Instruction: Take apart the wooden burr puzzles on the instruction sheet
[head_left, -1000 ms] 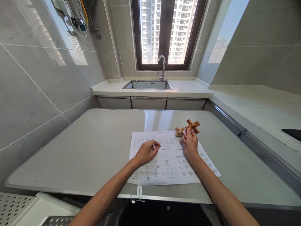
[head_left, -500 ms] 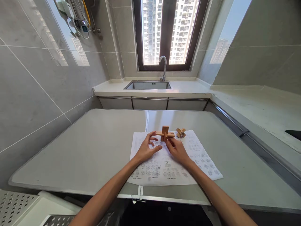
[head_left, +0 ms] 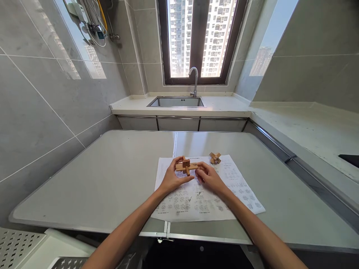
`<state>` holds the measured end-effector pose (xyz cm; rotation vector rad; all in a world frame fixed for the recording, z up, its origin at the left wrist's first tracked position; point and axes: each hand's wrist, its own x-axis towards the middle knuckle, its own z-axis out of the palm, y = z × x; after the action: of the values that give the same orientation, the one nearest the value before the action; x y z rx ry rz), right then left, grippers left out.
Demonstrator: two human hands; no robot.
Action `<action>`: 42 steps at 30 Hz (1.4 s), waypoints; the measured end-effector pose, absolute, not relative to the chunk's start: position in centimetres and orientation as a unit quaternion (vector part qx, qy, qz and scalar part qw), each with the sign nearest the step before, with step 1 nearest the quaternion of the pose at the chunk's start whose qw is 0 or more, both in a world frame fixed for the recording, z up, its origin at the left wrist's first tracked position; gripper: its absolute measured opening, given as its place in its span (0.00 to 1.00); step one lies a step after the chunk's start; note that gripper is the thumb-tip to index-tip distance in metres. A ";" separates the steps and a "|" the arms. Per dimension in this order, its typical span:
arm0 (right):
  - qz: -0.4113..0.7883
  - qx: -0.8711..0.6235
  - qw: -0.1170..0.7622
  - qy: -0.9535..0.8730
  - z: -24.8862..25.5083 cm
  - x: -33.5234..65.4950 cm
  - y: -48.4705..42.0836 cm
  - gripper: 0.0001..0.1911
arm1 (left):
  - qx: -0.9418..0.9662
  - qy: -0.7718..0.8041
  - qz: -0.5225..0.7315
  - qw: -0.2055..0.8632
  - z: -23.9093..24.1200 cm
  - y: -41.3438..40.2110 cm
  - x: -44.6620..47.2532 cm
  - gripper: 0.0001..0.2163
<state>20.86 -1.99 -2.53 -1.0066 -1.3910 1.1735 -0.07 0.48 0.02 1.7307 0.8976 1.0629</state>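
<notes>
A small wooden interlocking puzzle [head_left: 186, 164], made of crossed bars, is raised over the printed sheet [head_left: 185, 201]. My left hand [head_left: 171, 180] grips it from the left, fingers behind and thumb below at the front. On the other side my right hand [head_left: 209, 178] has its fingertips at the right end of the flat bar, which bears a dark mark. The remaining fingers of that hand are curled. A second wooden puzzle [head_left: 215, 158], a star-like cross of bars, rests by the sheet's far edge, apart from both hands.
The sheet lies on a pale folding table [head_left: 84, 179] with a seam down its middle. Beyond are a sink [head_left: 179, 101], a faucet [head_left: 195, 80] and a window. A white counter [head_left: 314, 127] runs along the right, and a perforated white rack [head_left: 22, 244] stands at lower left.
The puzzle has moved left and slightly down and been turned, so its flat bar now lies crosswise. My left fingers have closed around it, while my right hand stays nearly in place.
</notes>
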 end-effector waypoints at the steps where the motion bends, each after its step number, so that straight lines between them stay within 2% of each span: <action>1: 0.522 -0.407 0.518 -0.541 -2.4 20.9 -1.9 0.16 | 0.702 0.370 0.429 0.432 0.0 0.5 -0.1 0.39; 4: 0.576 -0.393 0.525 -0.488 -2.0 21.1 -1.7 0.21 | 0.716 0.381 0.421 0.407 -0.1 0.4 0.0 0.40; 11: 0.617 -0.371 0.454 -0.525 -2.5 21.1 -1.9 0.26 | 0.732 0.371 0.398 0.411 0.2 0.1 0.1 0.41; 20: 0.598 -0.372 0.508 -0.496 -2.8 20.3 -2.1 0.26 | 0.739 0.371 0.384 0.411 0.2 0.1 -0.1 0.46; 25: 0.583 -0.378 0.537 -0.478 -2.8 19.7 -2.2 0.26 | 0.738 0.368 0.397 0.402 0.2 0.1 0.1 0.45; 33: 0.655 -0.337 0.503 -0.451 -3.0 20.0 -2.1 0.25 | 0.736 0.373 0.401 0.398 0.3 -0.1 0.1 0.44; 42: 0.614 -0.381 0.548 -0.422 -2.4 20.0 -1.9 0.25 | 0.721 0.368 0.420 0.410 0.4 0.1 0.3 0.40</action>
<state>19.97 -1.88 -2.37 -0.9034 -1.0003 1.4537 0.25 0.05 0.42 1.8155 0.9269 1.0581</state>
